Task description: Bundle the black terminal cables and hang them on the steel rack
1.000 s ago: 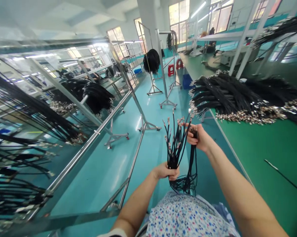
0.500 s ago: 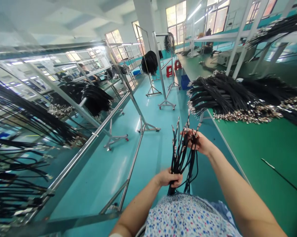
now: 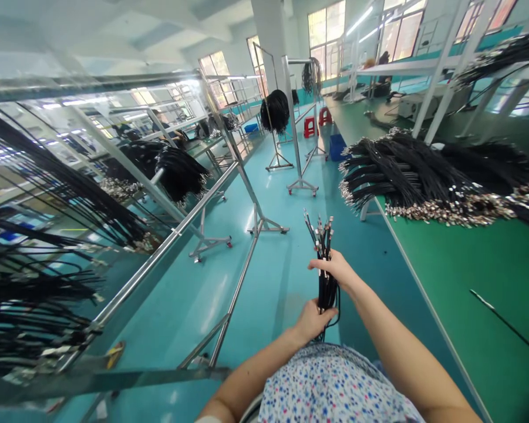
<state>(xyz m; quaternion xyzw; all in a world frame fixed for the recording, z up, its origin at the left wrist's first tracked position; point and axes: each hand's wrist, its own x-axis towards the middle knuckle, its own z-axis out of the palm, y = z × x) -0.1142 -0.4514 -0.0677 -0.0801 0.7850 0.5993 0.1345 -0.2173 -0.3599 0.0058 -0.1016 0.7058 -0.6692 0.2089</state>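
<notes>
Holds the bundle of black cables in both hands, just in front of the printed garment, over the floor between the rack on the left and the table on the right. Points the bundle's long axis from near to far, with most metal ends fanned out at the far tip. Curls the left hand round the near part from the left, and the right hand round the far part from the right, thumb stretched leftward. Leaves a short stretch of cable in view between the hands. Has the right hand nearer the metal ends, the left nearer the body. Places the pile of cables far right on the table, and a lone cable near right, both apart from the hands and nearer the right one. Cannot tell the firmness of either grip.
</notes>
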